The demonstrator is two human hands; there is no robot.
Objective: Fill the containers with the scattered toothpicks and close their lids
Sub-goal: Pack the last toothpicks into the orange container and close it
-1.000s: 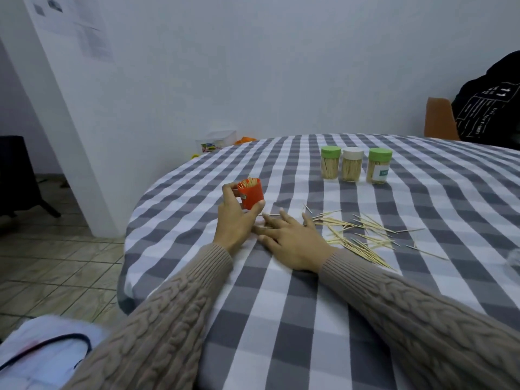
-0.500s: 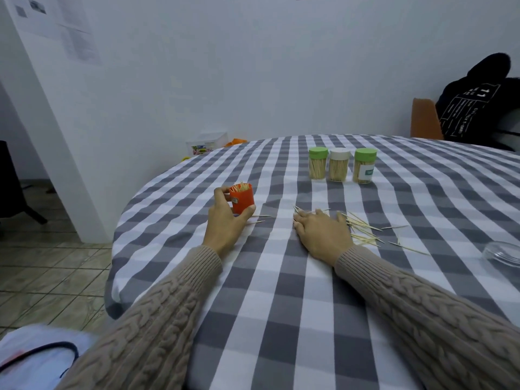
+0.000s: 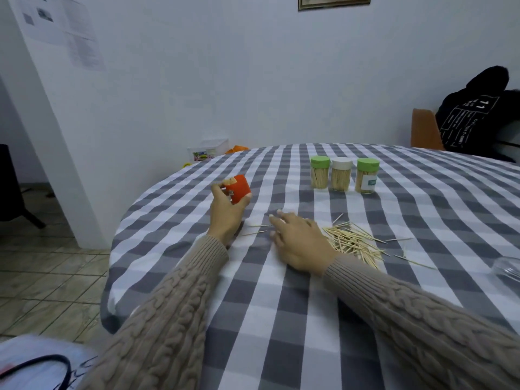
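Head view, landmark: the toothpick pile [image 3: 353,242] lying loose on the checked tablecloth [image 3: 281,305].
Left hand [image 3: 228,213]: well left of the pile, thumb and fingers curled round the orange container [image 3: 238,188], which is held tilted above the cloth.
Orange container: open at the top, with toothpick tips showing at its mouth.
Right hand [image 3: 302,243]: touching the pile's left edge, palm down on the cloth, fingers stretched out toward the left, gripping nothing.
Stray toothpicks [image 3: 257,229]: two lie left of the pile, between the two hands; a few more lie right of it.
Three lidded jars [image 3: 344,175]: beyond the pile, upright in a row, filled, with green, white and green lids on.
Clear lid [image 3: 508,267]: well right of the pile, at the frame edge, blurred.
Dark garment [image 3: 478,114]: far beyond the pile to the right, draped on a chair.
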